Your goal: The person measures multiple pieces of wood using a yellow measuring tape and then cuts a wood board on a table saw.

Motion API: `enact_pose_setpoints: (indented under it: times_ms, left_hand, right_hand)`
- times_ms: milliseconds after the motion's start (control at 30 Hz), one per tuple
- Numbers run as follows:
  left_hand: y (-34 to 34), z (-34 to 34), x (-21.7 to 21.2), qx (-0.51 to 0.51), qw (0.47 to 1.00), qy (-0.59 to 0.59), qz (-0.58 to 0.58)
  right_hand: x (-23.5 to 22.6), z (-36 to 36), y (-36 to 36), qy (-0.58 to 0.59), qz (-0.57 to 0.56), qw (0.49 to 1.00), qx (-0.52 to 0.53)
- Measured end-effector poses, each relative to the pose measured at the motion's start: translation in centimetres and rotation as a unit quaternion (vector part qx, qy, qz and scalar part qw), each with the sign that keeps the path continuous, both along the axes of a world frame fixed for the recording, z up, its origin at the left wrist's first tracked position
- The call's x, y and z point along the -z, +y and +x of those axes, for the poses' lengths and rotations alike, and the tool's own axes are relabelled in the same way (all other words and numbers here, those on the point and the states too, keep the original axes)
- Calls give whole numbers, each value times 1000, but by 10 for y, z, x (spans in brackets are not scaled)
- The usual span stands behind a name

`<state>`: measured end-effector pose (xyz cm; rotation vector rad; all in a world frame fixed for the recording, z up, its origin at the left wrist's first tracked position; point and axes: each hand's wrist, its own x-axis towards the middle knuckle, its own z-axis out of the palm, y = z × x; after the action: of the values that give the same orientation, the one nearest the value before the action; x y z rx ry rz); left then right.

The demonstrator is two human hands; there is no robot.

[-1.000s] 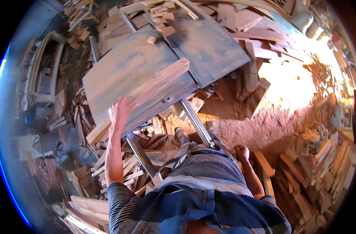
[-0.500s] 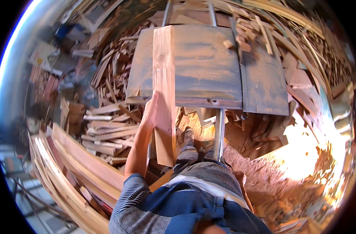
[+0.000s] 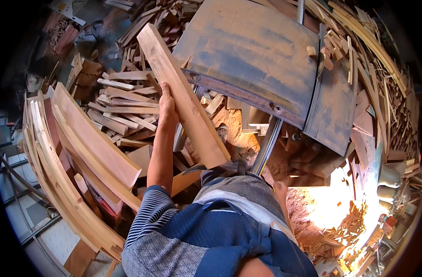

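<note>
My left hand (image 3: pixel 168 107) is closed round the left edge of a long, thick wooden plank (image 3: pixel 183 97). The plank slants from upper left to lower right, its near end close to my waist. Its far part passes beside the left corner of a dusty metal machine table (image 3: pixel 252 51). My right hand (image 3: pixel 281 190) hangs low by my right hip; only part of it shows past my clothes, and its fingers are hidden. A small wood block (image 3: pixel 311 51) lies at the table's right side, close to a thin blade-like grey edge (image 3: pixel 320 64).
Long boards (image 3: pixel 91 134) are stacked at my left, below a heap of short offcuts (image 3: pixel 128 99). A metal rail (image 3: pixel 268 147) runs from under the table toward me. Sawdust (image 3: pixel 301 210) covers the floor at right, and more long strips (image 3: pixel 368 41) lie at far right.
My left hand has drawn the plank leftward off the machine table and tilted it, far end to the left. The view has turned, so the table now sits farther up and right.
</note>
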<state>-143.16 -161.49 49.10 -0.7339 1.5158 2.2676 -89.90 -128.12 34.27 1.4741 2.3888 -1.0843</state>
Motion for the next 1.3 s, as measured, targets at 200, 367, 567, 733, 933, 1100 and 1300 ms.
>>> enact_pose_setpoints:
  times_ms: [200,367,567,733,933,1100,1300]
  left_hand:
    - [-2,6,40,-98,992,42,66]
    - [-12,12,81,-79,969,90,215]
    - [-8,22,91,-42,739,77,668]
    - [9,32,72,-80,636,88,763]
    - [-18,42,95,-119,662,61,737]
    - [-75,37,117,-198,958,-25,204]
    - [-105,47,114,-174,981,-50,64]
  right_hand:
    - [-22,-25,-5,-31,-15,999,-8]
    - [-7,-3,-1,0,-54,998,-34]
    - [17,25,10,-14,-8,994,-108]
    - [-11,-4,1,-48,-12,997,-63]
    - [0,-13,4,4,-23,998,-65]
    - [20,2,8,-4,-58,997,-59]
    - [-3,-14,-5,39,-66,993,-87]
